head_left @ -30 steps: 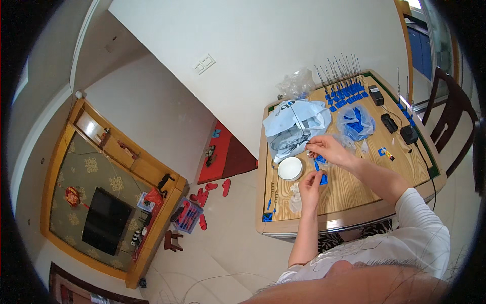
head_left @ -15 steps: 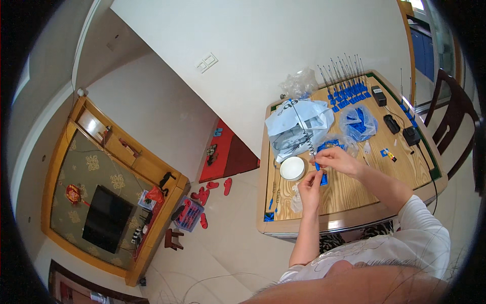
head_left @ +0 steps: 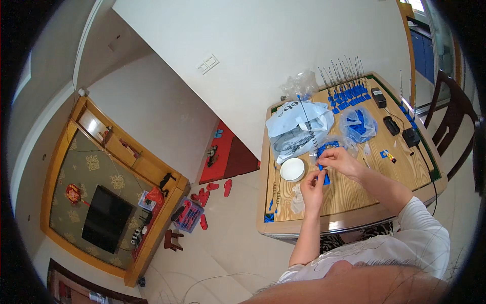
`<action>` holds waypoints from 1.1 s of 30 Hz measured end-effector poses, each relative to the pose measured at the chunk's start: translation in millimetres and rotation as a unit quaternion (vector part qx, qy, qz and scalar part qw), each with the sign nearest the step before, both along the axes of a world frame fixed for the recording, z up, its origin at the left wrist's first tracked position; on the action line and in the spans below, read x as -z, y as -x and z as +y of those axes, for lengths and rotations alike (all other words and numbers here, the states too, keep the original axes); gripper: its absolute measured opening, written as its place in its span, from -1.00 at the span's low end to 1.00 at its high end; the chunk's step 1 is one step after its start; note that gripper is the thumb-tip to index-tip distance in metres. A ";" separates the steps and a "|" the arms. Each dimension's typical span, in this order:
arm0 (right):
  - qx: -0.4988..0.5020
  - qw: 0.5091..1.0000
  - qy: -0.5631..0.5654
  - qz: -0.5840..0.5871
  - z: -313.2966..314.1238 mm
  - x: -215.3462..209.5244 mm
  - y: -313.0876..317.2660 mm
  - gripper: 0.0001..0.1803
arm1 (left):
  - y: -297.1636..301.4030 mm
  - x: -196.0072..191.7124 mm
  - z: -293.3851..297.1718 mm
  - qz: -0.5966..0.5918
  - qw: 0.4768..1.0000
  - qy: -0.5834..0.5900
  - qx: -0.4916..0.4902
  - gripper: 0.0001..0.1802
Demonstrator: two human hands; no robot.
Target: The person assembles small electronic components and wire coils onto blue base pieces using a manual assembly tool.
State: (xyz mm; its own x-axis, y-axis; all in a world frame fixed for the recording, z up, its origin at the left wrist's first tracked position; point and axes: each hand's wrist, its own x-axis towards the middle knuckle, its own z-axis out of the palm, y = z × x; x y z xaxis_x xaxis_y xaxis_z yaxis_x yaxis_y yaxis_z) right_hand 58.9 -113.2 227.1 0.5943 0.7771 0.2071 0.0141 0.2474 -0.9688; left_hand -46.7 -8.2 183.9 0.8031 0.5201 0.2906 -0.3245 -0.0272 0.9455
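Over the near part of the wooden table, my left hand [head_left: 312, 188] and my right hand [head_left: 337, 161] are close together, fingers pinched. Between them is the blue lower end of an antenna-like rod with a black coil spring [head_left: 313, 138]; it leans up and slightly left, with a small blue tip. My fingers partly cover the blue end. A blue block [head_left: 325, 179] shows just beside my left fingertips. Beyond my right hand lies a clear bag of blue pieces [head_left: 331, 143]. To the left of my hands sits a round white dish [head_left: 292, 169].
A pale bag [head_left: 296, 124] with coil springs lies at the table's left. Several similar rods [head_left: 349, 76] stand in blue blocks at the back. Another bag of blue pieces [head_left: 358, 124], black adapters [head_left: 411, 136] and a small yellow tube [head_left: 389, 155] are farther right.
Both hands have shifted slightly to the right with the spring rod. The rod's upper part has moved a little right and stands slightly more upright.
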 end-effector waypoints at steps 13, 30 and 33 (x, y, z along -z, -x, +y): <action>0.035 0.999 -0.026 0.016 2.9 6.4 5.3 -0.84 | -1.9 3.2 0.0 -0.015 1.000 -0.006 -0.012 -0.88; 0.066 0.993 -0.103 -0.004 4.9 15.4 17.9 -0.85 | 13.2 -33.7 -10.7 -0.025 0.859 -0.429 -0.277 -0.90; 0.067 0.993 -0.096 0.004 5.9 23.2 14.3 -0.85 | 12.1 -31.4 -11.7 -0.022 0.859 -0.431 -0.277 -0.90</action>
